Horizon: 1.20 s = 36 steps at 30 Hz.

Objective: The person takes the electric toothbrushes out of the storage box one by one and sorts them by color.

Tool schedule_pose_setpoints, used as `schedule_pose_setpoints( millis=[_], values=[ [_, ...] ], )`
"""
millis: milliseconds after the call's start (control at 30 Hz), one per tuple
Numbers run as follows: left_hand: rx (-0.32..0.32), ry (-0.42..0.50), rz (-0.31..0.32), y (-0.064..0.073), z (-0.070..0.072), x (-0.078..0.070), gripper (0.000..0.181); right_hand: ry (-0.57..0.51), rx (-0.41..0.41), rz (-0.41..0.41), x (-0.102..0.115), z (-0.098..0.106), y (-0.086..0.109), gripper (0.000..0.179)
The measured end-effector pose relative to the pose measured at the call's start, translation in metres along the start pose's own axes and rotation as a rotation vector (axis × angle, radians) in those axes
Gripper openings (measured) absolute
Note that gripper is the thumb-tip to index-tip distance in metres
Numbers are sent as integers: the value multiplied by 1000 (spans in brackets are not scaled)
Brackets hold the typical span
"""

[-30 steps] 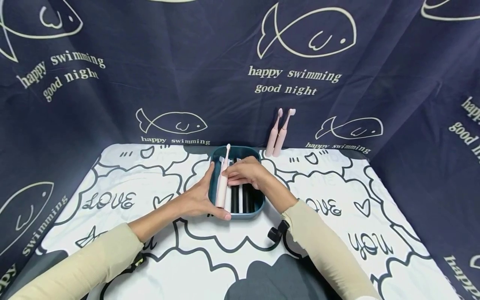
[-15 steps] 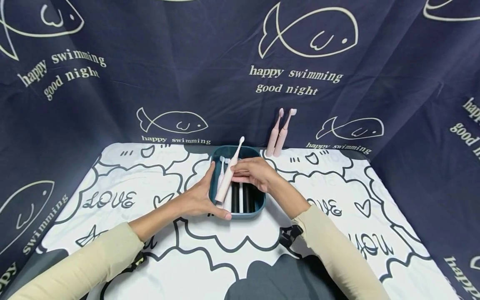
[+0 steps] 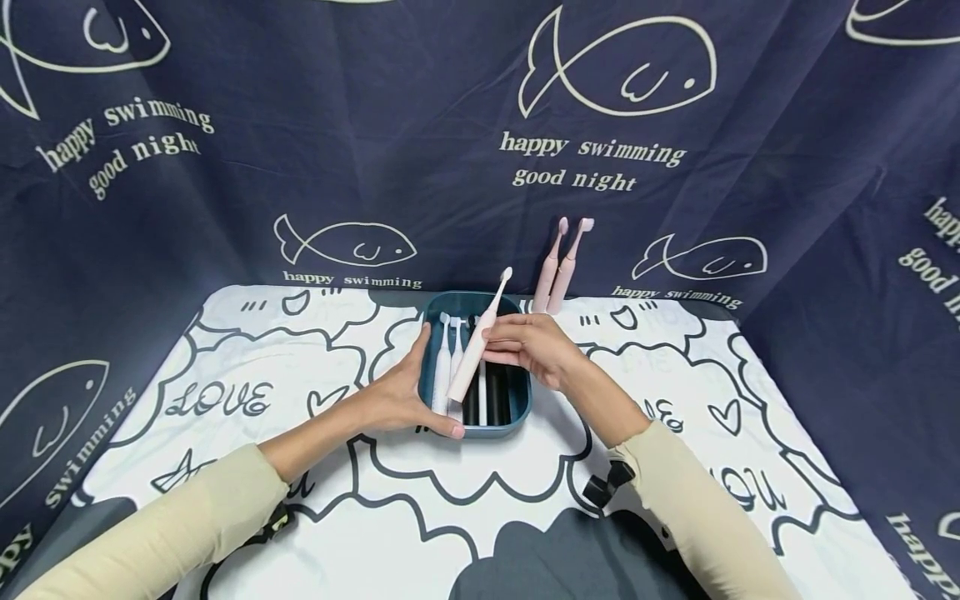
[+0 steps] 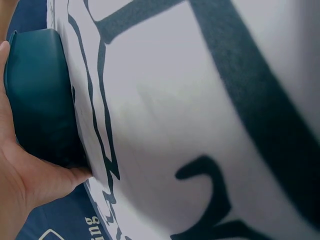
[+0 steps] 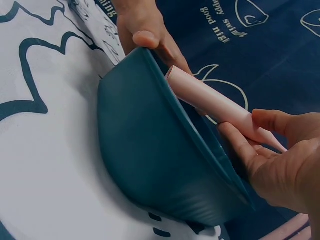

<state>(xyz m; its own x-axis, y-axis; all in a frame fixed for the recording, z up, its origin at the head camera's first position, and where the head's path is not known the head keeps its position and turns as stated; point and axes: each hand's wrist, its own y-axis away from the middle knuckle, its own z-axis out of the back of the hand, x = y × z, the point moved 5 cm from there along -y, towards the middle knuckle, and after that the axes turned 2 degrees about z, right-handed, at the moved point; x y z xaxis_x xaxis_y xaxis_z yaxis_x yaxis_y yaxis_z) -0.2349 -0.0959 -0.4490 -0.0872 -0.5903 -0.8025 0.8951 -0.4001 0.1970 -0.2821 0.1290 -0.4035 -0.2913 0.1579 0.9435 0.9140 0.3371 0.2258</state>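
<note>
A light pink electric toothbrush [image 3: 469, 364] is pinched between the thumb and fingers of my right hand [image 3: 538, 343]. It slants above the teal box [image 3: 491, 432], bristle head up and away, handle end low over the opening. My left hand [image 3: 396, 398] holds the box at its near left corner, thumb along the front wall and fingers along the left side. Inside lie pale toothbrushes [image 3: 442, 375] on the left and black handles [image 3: 500, 398] on the right, with a white one [image 3: 483, 400] between. My right hand partly hides the contents.
Two pink toothbrushes [image 3: 556, 275] lean upright against the dark blue fish-print cloth [image 3: 465, 167] behind, right of the box. A white cloth with black cartoon outlines [image 3: 480, 475] covers the table.
The pink toothbrush has been lifted from the box's left side and carried rightward, now tilted, in my right hand. My left hand has stayed on the box.
</note>
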Motion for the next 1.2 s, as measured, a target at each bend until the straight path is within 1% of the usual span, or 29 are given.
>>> schedule_pose_setpoints(
  millis=[67, 200, 433, 533, 667, 767, 933, 1033, 1200],
  values=[
    [1, 2, 1, 1, 0, 0, 177, -7, 5, 9, 3, 3, 2, 19],
    [-1, 9, -5, 0, 0, -1, 177, -14, -11, 21, 10, 9, 7, 21],
    [-4, 14, -5, 0, 1, -1, 177, 9, -15, 51, 20, 21, 14, 40],
    [-3, 18, -2, 0, 1, -1, 176, 10, -18, 65, 23, 27, 18, 37],
    [-11, 19, 10, 0, 1, 0, 176, 18, -31, 75, 28, 35, 21, 39],
    [-20, 18, 10, 0, 1, 0, 176, 18, -43, 77, 31, 41, 23, 43],
    [-35, 25, 10, 0, 0, 0, 175, 7, -56, 87, 37, 49, 25, 44],
    [-44, 19, 7, 0, 0, -1, 175, 7, -59, 90, 40, 53, 27, 39],
    [-56, 12, 5, 1, 0, -1, 175, -20, -67, 103, 44, 60, 31, 18]
  ],
)
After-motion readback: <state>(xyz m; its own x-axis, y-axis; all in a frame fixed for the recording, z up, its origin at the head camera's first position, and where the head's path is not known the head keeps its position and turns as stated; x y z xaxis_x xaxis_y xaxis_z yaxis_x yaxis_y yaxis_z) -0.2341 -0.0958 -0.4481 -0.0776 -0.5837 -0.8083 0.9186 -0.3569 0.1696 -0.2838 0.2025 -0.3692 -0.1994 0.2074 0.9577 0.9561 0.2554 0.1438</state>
